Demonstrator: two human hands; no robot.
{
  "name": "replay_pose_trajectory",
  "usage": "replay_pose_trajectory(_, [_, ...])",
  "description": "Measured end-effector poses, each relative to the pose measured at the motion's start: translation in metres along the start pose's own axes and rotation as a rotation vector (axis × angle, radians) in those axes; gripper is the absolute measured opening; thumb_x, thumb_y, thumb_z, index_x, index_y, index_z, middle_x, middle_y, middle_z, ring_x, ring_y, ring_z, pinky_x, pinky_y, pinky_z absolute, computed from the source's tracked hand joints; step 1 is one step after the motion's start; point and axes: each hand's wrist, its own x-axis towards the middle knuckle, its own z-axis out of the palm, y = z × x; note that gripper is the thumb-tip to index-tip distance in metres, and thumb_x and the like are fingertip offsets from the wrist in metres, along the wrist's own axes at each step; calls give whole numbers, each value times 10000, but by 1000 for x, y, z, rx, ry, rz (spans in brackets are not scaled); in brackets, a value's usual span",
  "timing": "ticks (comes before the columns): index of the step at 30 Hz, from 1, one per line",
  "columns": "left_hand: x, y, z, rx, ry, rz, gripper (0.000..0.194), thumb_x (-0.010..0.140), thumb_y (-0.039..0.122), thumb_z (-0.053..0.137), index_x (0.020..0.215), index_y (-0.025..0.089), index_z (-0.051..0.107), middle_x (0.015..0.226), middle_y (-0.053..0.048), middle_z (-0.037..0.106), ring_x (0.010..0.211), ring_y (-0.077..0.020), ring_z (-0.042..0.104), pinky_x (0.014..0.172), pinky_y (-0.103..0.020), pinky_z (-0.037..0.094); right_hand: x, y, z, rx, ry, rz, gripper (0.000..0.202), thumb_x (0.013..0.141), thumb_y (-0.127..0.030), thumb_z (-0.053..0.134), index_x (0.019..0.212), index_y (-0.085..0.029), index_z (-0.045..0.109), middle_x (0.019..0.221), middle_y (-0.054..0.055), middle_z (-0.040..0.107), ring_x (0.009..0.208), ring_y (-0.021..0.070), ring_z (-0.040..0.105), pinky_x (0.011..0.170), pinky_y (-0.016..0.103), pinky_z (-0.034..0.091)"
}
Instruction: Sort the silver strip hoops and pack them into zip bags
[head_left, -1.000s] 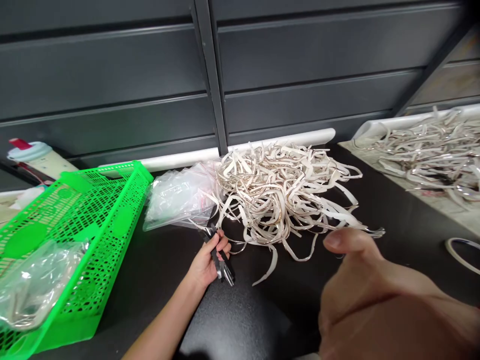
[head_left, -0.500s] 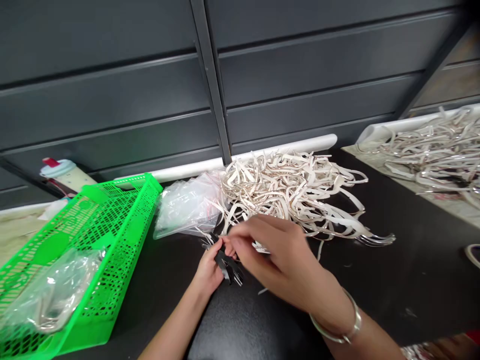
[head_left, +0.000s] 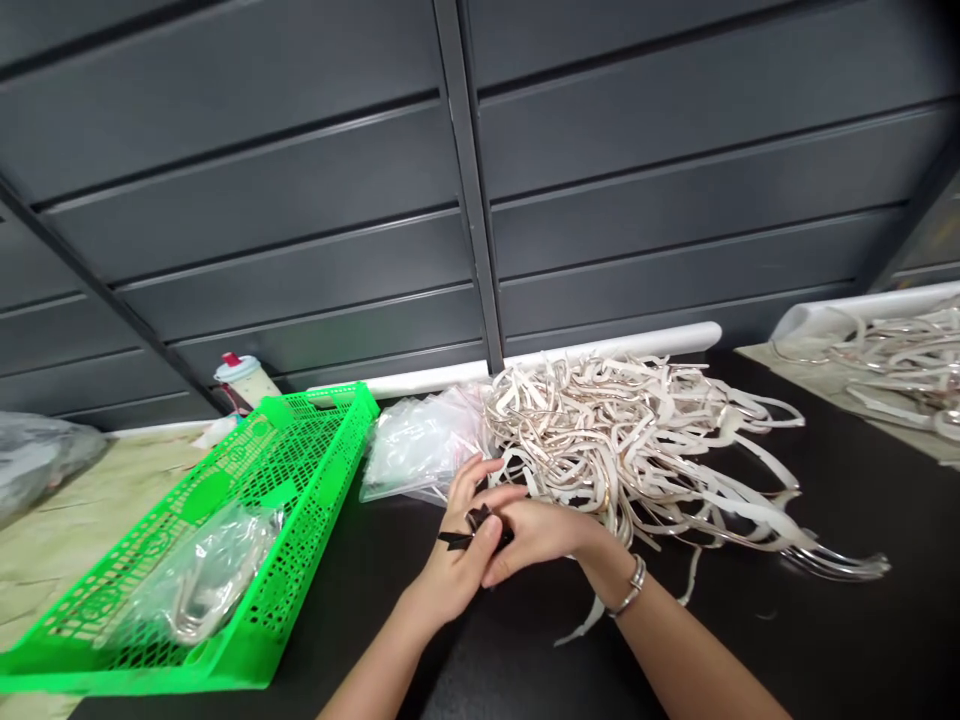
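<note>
My left hand (head_left: 454,570) is closed around a small black item (head_left: 457,540) with strip-like ends, its thumb laid across it. My right hand (head_left: 536,535) meets it from the right, its fingers bent over the same black item, which is mostly hidden between the palms. A silver bracelet is on the right wrist. Just behind the hands lies a tangled pile of white and silvery strips (head_left: 615,430). Clear plastic bags (head_left: 420,440) lie to the left of that pile, close to my left fingertips.
A green perforated basket (head_left: 330,500) at left holds a clear bag with curved metallic pieces (head_left: 217,590). Behind it stands a lidded cup (head_left: 247,380). White rolls (head_left: 622,343) lie along the grey panelled wall. More silvery strips (head_left: 900,350) are at far right.
My right hand has come down and in against my left hand and the black item. The camera view has shifted, so the basket and pile sit farther right and lower.
</note>
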Motion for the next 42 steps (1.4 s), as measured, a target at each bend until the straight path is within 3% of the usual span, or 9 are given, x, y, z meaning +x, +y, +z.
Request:
replay_pose_trajectory(6, [14, 15, 0, -25, -215, -25, 120, 737, 242, 695, 840, 187, 724, 1200, -124, 580, 1260, -298, 393, 1081, -370, 243, -2, 0, 4, 139, -47, -7, 137, 772, -279, 630, 713, -172, 692, 711, 5, 675, 760, 159, 628, 758, 296, 488])
replay_pose_trajectory(10, [35, -17, -28, -59, -259, -175, 568, 628, 364, 781, 1145, 185, 627, 1200, -136, 587, 1160, -342, 503, 955, -393, 400, -10, -10, -4, 351, 136, 36, 286, 808, -420, 616, 694, -159, 631, 457, -57, 510, 474, 96, 499, 607, 261, 457])
replay_pose_trajectory(13, [52, -53, -65, 677, -81, -173, 392, 770, 343, 637, 1145, 233, 604, 1207, -95, 595, 1184, -267, 496, 1009, -363, 347, -19, -24, -15, 556, 454, -23, 332, 781, -489, 643, 702, -172, 580, 407, -120, 326, 367, 52, 283, 459, 213, 382])
replay_pose_trajectory(16, [58, -81, -100, 944, 49, -276, 367, 714, 128, 625, 1078, 174, 614, 1241, -174, 549, 1248, -342, 410, 1041, -483, 248, -26, -38, -23, 720, 688, -129, 316, 749, -466, 689, 699, -183, 558, 411, -131, 263, 365, 38, 196, 407, 178, 315])
replay_pose_trajectory(23, [53, -96, -134, 1073, 92, -389, 148, 757, 106, 516, 814, 177, 632, 909, -129, 669, 965, -290, 602, 882, -392, 381, -23, -46, -17, 830, 857, -153, 283, 694, -428, 729, 769, -183, 607, 394, -134, 232, 357, 36, 174, 401, 176, 303])
replay_pose_trajectory(27, [61, -88, -141, 936, 212, -342, 221, 751, 227, 565, 533, 208, 538, 597, -51, 603, 806, -266, 611, 777, -342, 400, -19, -44, -15, 780, 952, -144, 290, 660, -412, 750, 741, -161, 631, 438, -76, 423, 396, 67, 383, 440, 220, 366])
replay_pose_trajectory(30, [67, -74, -138, 724, 344, -291, 279, 700, 365, 617, 501, 203, 507, 507, -4, 525, 667, -221, 579, 661, -302, 407, -17, -44, -14, 747, 983, -148, 296, 642, -401, 773, 726, -153, 633, 517, -34, 515, 449, 86, 450, 461, 237, 387])
replay_pose_trajectory(34, [70, -44, -112, 356, 416, -211, 386, 605, 549, 654, 584, 184, 528, 549, 25, 520, 537, -130, 506, 554, -245, 403, -14, -42, -12, 715, 954, -111, 322, 645, -423, 776, 722, -142, 638, 427, -102, 321, 394, 43, 281, 426, 213, 341])
replay_pose_trajectory(42, [57, 1, -33, -259, 318, -184, 412, 520, 424, 832, 549, 157, 520, 463, 62, 463, 418, -50, 397, 419, -165, 305, 0, -25, 1, 488, 910, -13, 396, 620, -472, 770, 781, -133, 642, 440, -101, 350, 390, 42, 280, 420, 220, 321])
